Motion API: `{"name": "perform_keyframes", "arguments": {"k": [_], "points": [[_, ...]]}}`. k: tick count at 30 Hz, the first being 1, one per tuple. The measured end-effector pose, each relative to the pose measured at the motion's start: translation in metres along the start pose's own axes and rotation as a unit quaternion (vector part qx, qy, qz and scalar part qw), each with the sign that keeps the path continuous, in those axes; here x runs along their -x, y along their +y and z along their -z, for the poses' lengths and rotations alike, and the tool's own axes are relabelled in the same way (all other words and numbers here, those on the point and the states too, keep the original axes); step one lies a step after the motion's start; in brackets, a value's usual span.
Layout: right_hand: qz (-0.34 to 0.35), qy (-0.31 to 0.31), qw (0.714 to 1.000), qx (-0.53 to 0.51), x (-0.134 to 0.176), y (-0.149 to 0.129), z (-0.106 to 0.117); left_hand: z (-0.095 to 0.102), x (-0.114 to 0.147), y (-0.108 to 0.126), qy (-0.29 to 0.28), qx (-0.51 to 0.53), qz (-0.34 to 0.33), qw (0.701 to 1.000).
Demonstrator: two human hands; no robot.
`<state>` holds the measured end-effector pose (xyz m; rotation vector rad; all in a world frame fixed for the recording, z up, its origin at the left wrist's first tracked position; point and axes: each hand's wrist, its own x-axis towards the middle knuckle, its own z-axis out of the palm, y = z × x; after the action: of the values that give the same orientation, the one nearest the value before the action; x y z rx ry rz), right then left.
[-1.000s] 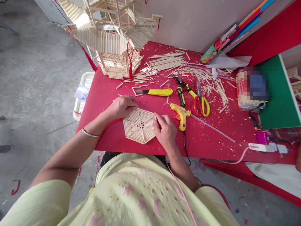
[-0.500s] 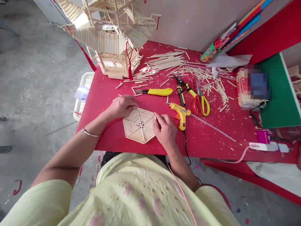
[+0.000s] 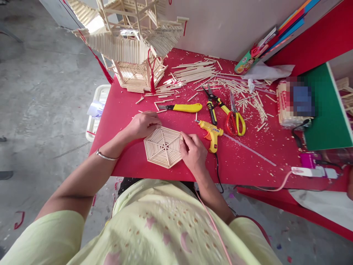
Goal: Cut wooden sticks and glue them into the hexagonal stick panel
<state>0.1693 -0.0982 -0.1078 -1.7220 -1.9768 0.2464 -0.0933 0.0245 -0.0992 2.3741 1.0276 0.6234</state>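
Observation:
A flat hexagonal panel of thin wooden sticks [image 3: 164,147], with spokes meeting in the middle, lies on the red table near its front edge. My left hand [image 3: 143,124] has its fingers closed at the panel's upper left corner. At the right corner, my right hand [image 3: 194,149] pinches the edge between thumb and fingers. Just right of that hand lies a yellow glue gun [image 3: 211,134] with a glue stick [image 3: 248,149] trailing from its back. A yellow utility knife [image 3: 187,107] rests beyond the panel.
A pagoda-like stick model [image 3: 124,51] with red tassels stands at the back left. Loose sticks [image 3: 195,71] are strewn along the back. Black-and-yellow cutters [image 3: 212,106] and scissors [image 3: 235,121] lie right of the knife. A power strip [image 3: 309,172] sits at the right.

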Motion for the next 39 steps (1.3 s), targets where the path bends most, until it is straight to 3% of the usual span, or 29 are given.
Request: {"name": "perform_keyframes", "arguments": {"k": [39], "points": [[-0.001,-0.001,1.0,0.0,-0.001,-0.0024,0.0003,-0.0004,0.0004,-0.0013,-0.002,0.005,0.002,1.0]]}}
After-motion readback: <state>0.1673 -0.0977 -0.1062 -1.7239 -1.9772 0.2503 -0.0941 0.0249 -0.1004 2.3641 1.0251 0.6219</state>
